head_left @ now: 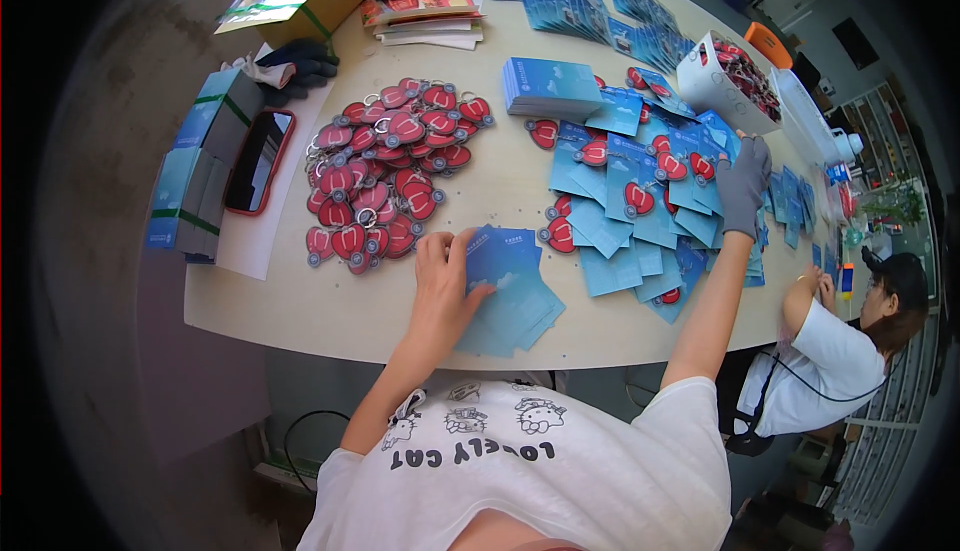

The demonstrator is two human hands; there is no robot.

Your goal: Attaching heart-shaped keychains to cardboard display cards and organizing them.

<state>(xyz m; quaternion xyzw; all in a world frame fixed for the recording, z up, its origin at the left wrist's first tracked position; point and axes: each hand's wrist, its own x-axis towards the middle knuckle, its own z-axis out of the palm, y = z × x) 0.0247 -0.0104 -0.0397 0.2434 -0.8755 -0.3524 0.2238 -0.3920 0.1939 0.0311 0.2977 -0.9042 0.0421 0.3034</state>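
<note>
My bare left hand (443, 286) holds a small fanned stack of blue cards (512, 296) by its left side near the table's front edge, the thumb lying over the cards. My right hand (745, 188), in a grey glove, reaches over the right side of a loose heap of blue cards (608, 213). Its fingers are stretched out, and what lies under them is hidden. Red oval keychains (638, 199) with metal rings lie on and among the heaped cards. Beyond my left hand is a big pile of similar red keychains (385, 166).
A neat card stack (550, 86) stands behind the heap. A white bin (715, 81) of keychains is at the back right. Banded card bundles (195, 166), a red-edged phone (262, 163), dark gloves (300, 66) and a box (300, 6) line the left. A co-worker (840, 351) sits at the right.
</note>
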